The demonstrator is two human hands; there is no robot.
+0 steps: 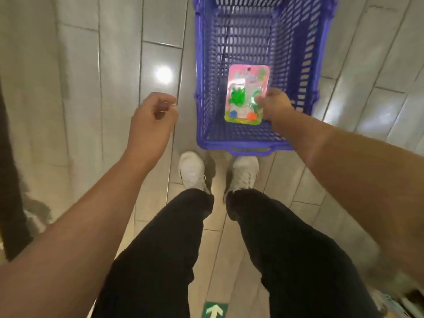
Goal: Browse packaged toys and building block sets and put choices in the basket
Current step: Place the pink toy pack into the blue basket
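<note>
Looking down from the head camera, a blue plastic basket (254, 53) sits on the pale tiled floor (96, 65), right in front of two white sneakers (192, 171). Inside it there's a pink toy pack (246, 88) with a green figure under a clear bubble, down near the basket's bottom by the near end. The right hand (274, 104) reaches over the right wall and pinches the pack's right edge, so it covers that corner. The left hand (152, 115) hangs out to the left of the basket with fingers loosely curled, holding nothing. Black trousers (160, 249) fill the lower middle. A green arrow sticker (214, 311) sits on the floor between the legs, and something dark and blurry (11, 180) runs along the left edge.
</note>
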